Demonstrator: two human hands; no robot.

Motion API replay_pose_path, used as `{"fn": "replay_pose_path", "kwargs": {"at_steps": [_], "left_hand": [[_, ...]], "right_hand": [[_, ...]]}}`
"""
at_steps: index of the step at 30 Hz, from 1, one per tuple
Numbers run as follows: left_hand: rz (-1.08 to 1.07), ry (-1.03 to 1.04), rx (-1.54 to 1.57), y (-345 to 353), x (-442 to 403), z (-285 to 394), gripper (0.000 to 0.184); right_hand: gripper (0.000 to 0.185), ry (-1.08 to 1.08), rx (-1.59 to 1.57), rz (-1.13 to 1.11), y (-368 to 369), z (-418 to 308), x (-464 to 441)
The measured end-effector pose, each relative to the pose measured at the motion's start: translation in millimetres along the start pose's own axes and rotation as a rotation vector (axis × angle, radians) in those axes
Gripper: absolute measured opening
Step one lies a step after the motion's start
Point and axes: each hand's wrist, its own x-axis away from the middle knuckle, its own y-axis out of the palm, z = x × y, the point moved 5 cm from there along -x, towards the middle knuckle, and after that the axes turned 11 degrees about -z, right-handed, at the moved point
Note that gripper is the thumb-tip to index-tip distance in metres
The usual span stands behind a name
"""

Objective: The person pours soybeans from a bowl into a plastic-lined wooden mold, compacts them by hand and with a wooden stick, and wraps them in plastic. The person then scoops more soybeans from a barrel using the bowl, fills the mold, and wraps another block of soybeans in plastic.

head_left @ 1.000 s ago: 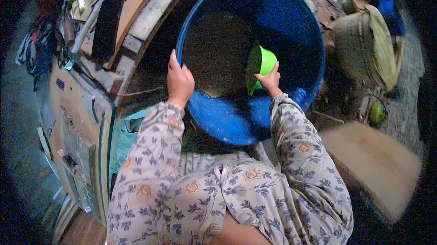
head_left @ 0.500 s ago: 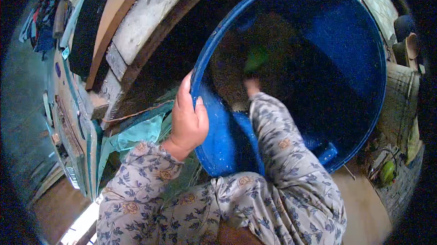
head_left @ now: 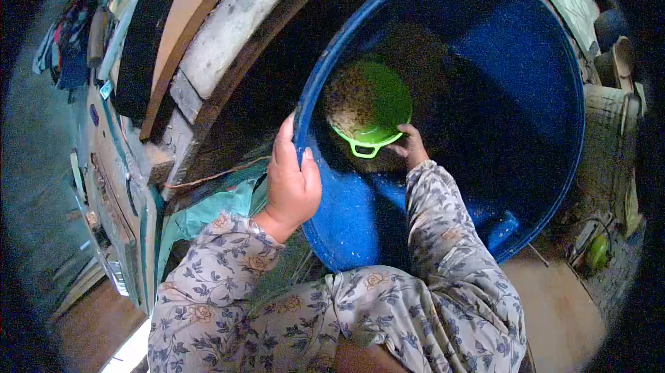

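A large blue barrel (head_left: 346, 200) is tilted with its wide mouth toward me. My left hand (head_left: 292, 175) grips the barrel's left rim, thumb on the inside and fingers round the outside. Inside, my right hand (head_left: 413, 146) holds a bright green plastic basin (head_left: 391, 99) by its near right edge. Pale brown, crumbly or grainy stuff (head_left: 350, 106) lies in the basin's left part; its exact kind I cannot make out. Deep shadow hides most of the barrel's bottom.
Left of the barrel are a curved-looking concrete ledge (head_left: 225, 16) and wooden boards (head_left: 190, 40). A teal plastic sheet (head_left: 215, 210) hangs beside my left forearm. At the right lie a green round object (head_left: 596, 254) and a worn sack-like cloth (head_left: 606, 144).
The green basin, earlier a dark blur deep in the barrel, has come up into the light with pale stuff in it. My right hand has shifted right; my left stays on the rim.
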Motion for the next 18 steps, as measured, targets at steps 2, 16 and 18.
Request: {"fn": "replay_pose_path", "kwargs": {"at_steps": [2,16,18], "left_hand": [[-0.05,-0.037,0.104,1.3,-1.8,-1.3,0.048],[-0.05,-0.003,0.022,3.6,-3.1,-2.9,0.045],[-0.04,-0.007,0.019,2.6,-4.1,-2.0,0.045]], "right_hand": [[0.036,-0.101,0.193,-0.054,-14.6,1.6,-16.7],[0.04,-0.048,0.982,0.383,48.4,-47.9,-94.1],[0.04,-0.069,0.934,0.355,49.1,-49.5,-85.5]]}}
